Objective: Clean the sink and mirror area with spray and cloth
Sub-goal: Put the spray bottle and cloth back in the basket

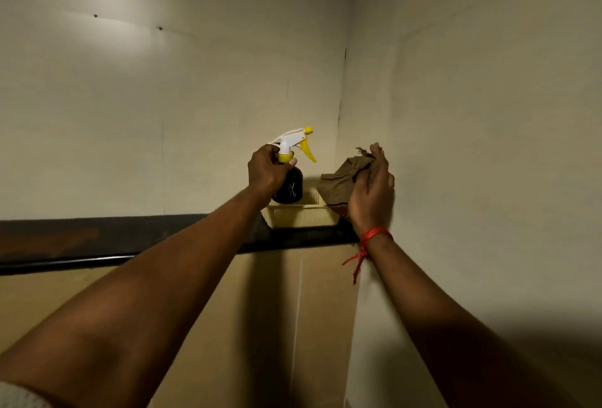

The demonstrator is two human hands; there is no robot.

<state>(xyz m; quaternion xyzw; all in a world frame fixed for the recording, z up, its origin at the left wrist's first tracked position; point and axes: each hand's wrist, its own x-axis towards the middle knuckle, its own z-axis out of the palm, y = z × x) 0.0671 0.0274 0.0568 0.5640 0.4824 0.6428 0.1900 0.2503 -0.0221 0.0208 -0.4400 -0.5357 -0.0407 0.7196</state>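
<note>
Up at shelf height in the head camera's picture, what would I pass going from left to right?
Dark shelf → left hand → spray bottle → brown cloth → right hand. I leave out the pale basket: it sits below the bottle and cloth, spanning both.

Two hands — a left hand [267, 170] and a right hand [371, 194] — plus one spray bottle [291, 176], one cloth [342, 181], one basket [301, 214] and one shelf [97, 238].

You won't find any readable words, brands or numbers here; the only mark is a small white scissors symbol on the dark body of the spray bottle [290, 188]
</note>
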